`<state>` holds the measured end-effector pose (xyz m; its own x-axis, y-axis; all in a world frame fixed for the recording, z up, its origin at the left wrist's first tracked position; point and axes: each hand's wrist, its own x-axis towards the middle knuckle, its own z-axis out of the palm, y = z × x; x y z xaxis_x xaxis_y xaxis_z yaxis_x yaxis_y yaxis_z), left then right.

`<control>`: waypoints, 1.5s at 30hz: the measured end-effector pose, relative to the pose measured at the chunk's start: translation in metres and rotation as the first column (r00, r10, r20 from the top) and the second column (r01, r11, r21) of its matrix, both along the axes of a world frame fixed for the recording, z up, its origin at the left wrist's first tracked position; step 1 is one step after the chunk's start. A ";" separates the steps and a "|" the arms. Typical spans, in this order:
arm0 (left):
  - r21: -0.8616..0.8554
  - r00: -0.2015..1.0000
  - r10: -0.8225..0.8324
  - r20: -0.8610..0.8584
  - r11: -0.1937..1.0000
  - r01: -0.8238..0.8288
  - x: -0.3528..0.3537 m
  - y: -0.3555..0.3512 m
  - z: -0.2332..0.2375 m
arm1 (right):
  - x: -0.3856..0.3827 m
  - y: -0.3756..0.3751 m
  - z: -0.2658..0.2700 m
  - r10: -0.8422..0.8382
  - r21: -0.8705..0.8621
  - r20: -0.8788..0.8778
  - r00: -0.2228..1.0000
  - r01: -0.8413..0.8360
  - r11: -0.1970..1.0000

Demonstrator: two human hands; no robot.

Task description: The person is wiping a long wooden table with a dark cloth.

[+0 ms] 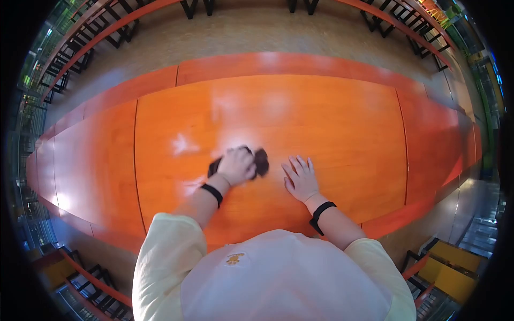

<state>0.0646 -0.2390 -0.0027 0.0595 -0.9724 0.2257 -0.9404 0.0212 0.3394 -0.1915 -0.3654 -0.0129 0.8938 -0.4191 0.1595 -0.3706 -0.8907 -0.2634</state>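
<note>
My left hand (237,163) is closed over a dark brown cloth (261,162) and presses it against the orange wooden tabletop (332,123). Crumpled edges of the cloth stick out on both sides of the fingers; the part beneath the palm is hidden. To the right of it, my right hand (302,179) lies palm down near the middle of the table, fingers spread and holding nothing. Each wrist wears a black band.
An orange bench (225,67) runs along the table's far side. Thin seams divide the tabletop into panels, and light glares off its surface. Further tables and benches with black legs (120,32) stand across the floor, and yellow seats (455,270) are at lower right.
</note>
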 end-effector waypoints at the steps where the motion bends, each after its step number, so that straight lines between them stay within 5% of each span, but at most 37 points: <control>1: -0.017 0.997 0.081 -0.014 0.997 -0.081 0.023 -0.021 -0.001 | 0.001 0.001 0.001 0.004 0.014 -0.009 1.000 -0.004 1.000; 14: -0.140 0.835 0.529 0.150 0.848 -0.512 0.194 -0.197 -0.014 | 0.021 0.003 0.011 0.016 0.177 0.012 1.000 -0.017 0.984; 18: -0.111 0.828 0.528 0.189 0.849 -0.516 0.182 -0.197 -0.012 | 0.020 0.005 0.012 0.016 0.204 0.039 0.999 -0.024 0.979; 21: -0.161 0.915 0.371 0.157 0.924 -0.347 0.147 -0.181 -0.013 | 0.023 0.000 0.013 0.041 0.193 0.053 0.998 -0.050 0.980; 27: -0.029 0.976 0.198 0.088 0.980 -0.197 0.025 -0.084 0.011 | 0.008 -0.002 0.007 0.086 0.242 0.166 0.982 -0.125 0.962; 29: -0.024 0.974 0.213 0.072 0.977 -0.212 -0.017 -0.039 0.010 | 0.000 -0.001 -0.009 -0.077 0.500 0.351 0.933 -0.117 0.858; 33: 0.084 0.950 0.301 0.086 0.948 -0.308 -0.120 0.056 0.011 | -0.004 -0.017 -0.015 -0.031 0.574 0.382 0.924 -0.211 0.791; 35: 0.139 0.937 0.345 0.055 0.926 -0.350 -0.174 0.098 0.015 | -0.020 -0.034 -0.020 -0.322 0.959 0.282 0.904 -0.266 0.093; 41: 0.109 0.861 0.507 0.035 0.855 -0.508 -0.282 0.149 0.014 | -0.132 -0.129 -0.036 -0.487 0.885 0.351 0.800 -0.113 0.452; 43: 0.051 0.807 0.588 0.047 0.806 -0.590 -0.289 0.142 0.018 | -0.177 -0.146 -0.013 -0.364 0.549 0.342 0.866 0.130 0.826; 45: 0.048 0.811 0.585 0.029 0.809 -0.586 -0.288 0.131 0.020 | -0.199 -0.145 0.010 -0.314 0.187 0.303 0.900 0.267 0.946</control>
<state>-0.2230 -0.1077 0.0176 0.6187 -0.7647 0.1801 -0.7732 -0.5520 0.3122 -0.3906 -0.5102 -0.0026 0.6375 -0.6905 0.3418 -0.4800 -0.7030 -0.5248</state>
